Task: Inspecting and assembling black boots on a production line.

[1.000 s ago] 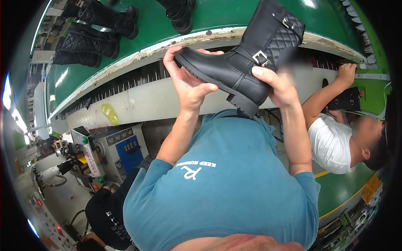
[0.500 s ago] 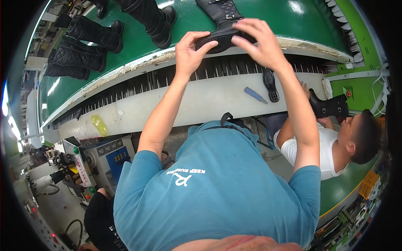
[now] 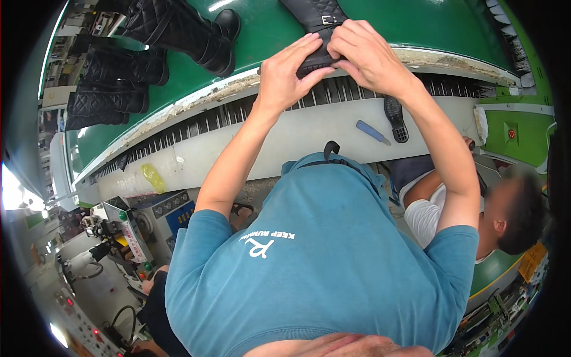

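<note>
A black quilted boot [image 3: 312, 13] with a silver buckle lies on the green bench, its shaft pointing away and its foot part toward me. My left hand [image 3: 285, 74] is closed around the left side of the foot part, thumb low along the sole edge. On the other side, my right hand [image 3: 367, 59] presses its bent fingers and thumb together against the boot, just below the buckle. Whether a small piece is pinched there is hidden. Most of the foot part is covered by my hands.
Several black boots [image 3: 178, 35] stand or lie at the far left. On the pale ledge are a blue-handled tool [image 3: 372, 131], a loose black sole [image 3: 395, 119] and a yellow-green plastic bag [image 3: 153, 178]. A co-worker [image 3: 505, 220] sits at right; machinery [image 3: 113, 229] stands at left.
My right hand has gone from loosely spread fingers over the boot to fingers pressed on it. The boot's sole has tipped out of sight. The boot near the co-worker no longer shows.
</note>
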Action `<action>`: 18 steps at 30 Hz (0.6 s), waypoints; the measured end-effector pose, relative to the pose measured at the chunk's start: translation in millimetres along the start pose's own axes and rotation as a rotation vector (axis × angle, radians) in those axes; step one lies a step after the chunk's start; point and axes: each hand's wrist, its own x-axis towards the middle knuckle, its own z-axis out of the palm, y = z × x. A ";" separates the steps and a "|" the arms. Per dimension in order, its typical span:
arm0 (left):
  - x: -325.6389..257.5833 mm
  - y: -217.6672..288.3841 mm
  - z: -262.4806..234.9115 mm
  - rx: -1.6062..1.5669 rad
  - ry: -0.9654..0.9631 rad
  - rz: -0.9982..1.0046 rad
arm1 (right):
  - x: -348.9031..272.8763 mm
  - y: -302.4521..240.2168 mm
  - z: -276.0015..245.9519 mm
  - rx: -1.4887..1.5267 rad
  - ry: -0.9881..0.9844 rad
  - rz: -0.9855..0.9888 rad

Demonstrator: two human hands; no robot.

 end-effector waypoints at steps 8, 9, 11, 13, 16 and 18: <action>17.3 -0.8 0.2 -0.055 0.048 -0.078 | 24.6 36.6 -6.2 0.376 -0.244 0.269; 17.7 -2.0 1.6 -0.071 0.051 -0.104 | 25.1 40.1 -4.0 0.436 -0.229 0.310; 21.6 -2.4 1.3 -0.098 0.042 -0.148 | 25.6 43.8 -4.0 0.467 -0.154 0.328; 19.8 -4.8 1.7 -0.101 0.035 -0.112 | 18.6 44.6 -0.7 0.477 -0.088 0.350; 18.6 -5.7 1.6 -0.089 0.029 -0.081 | 3.6 36.0 -3.6 0.219 0.120 0.198; 18.4 -5.6 1.7 -0.080 0.029 -0.057 | -10.3 31.4 -8.1 0.274 0.107 0.225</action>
